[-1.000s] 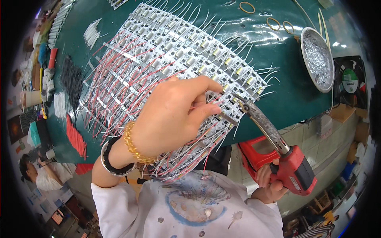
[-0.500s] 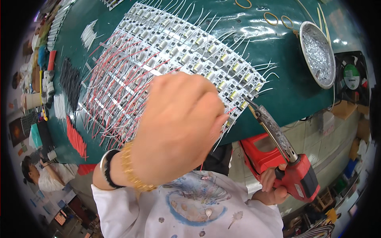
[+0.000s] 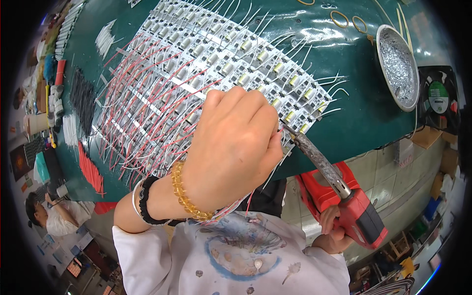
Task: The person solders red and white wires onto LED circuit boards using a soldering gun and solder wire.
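Observation:
A panel of white circuit boards lies on the green table, with thin red and white wires standing off its rows. Over its near right part is my left hand, closed, its back toward me. A red tip shows at its fingertips and red and white wire ends come out below, so it appears to hold thin wires; the grip itself is hidden. My right hand is wrapped round the handle of a red and black soldering gun. The iron's tip meets the panel's right edge, close beside my left fingertips.
A metal bowl of silvery material stands at the right, before a black fan. Bundles of black wires, red wires and white wires lie left. A red stool is below the table edge. Another person sits far left.
The soldering gun has moved left, bringing its tip in along the panel's right edge to my left fingertips. My left hand has shifted slightly right and stays closed.

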A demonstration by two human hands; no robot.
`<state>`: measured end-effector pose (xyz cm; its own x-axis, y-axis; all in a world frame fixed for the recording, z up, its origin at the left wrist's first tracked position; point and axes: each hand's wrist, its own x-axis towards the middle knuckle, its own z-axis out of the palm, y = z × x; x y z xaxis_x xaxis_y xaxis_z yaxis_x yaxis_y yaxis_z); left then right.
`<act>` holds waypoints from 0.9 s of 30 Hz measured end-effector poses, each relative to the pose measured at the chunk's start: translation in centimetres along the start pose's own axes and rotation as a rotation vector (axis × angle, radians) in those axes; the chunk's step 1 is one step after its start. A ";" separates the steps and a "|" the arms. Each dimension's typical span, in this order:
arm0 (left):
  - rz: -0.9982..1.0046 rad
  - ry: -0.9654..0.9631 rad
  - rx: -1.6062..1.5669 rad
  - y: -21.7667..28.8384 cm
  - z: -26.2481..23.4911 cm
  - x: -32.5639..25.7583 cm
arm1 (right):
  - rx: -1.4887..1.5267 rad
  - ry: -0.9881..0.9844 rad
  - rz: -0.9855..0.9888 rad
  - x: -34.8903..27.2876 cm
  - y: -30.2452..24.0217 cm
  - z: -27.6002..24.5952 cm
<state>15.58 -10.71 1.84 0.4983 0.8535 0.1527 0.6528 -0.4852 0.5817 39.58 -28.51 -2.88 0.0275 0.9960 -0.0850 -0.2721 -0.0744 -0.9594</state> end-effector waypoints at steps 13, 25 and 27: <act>0.001 0.034 0.038 0.1 0.1 -0.1 | 0.051 -0.029 -0.135 0.3 0.1 0.9; 0.044 0.133 0.032 -0.3 1.1 -0.6 | -0.146 0.084 -0.157 -0.6 0.5 1.9; 0.046 0.140 0.028 -0.3 1.0 -0.6 | -0.133 0.123 -0.143 -0.8 0.7 2.2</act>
<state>15.71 -11.28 0.76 0.4450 0.8474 0.2897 0.6475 -0.5279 0.5496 37.28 -29.24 -2.93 0.1756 0.9840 0.0302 -0.1279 0.0532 -0.9904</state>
